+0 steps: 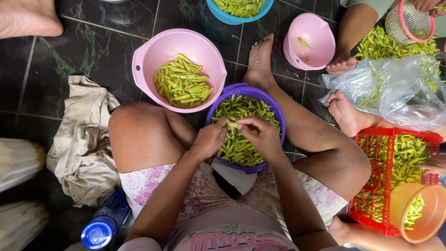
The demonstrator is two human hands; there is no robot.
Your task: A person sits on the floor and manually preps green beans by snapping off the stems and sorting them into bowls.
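**Both hands pinching one green pod over the purple bowl**

Your left hand [210, 138] and right hand [261, 135] meet above the round purple plastic bowl [274, 108], which sits on the dark tiled floor [93, 46] between your legs. Both hands are closed in a pinch on a single slim green pod [233, 124], one hand at each end, fingertips nearly touching. The bowl beneath is heaped with more green pods of the same kind.

Handling, as a judgement: the pod looks light, thin and fairly crisp, so it should snap under bending rather than stretch. Its skin looks smooth and may slip; take hold close to the ends with the fingertips, not the palm. The bowl looks light and could slide on the smooth floor if pushed.

Just beyond, to the far left, a round pink plastic bowl with a side handle [153, 51] holds paler yellow-green cut pieces [182, 83]. A crumpled beige cloth [81, 139] lies to the left, and a blue-capped plastic bottle [100, 230] lies near left.

Limits of view: your fingers cover most of the held pod, so its full length and condition cannot be made out. The near rim of the purple bowl is hidden behind your wrists. A red plastic crate [395, 135] at right is cut off by the frame edge.
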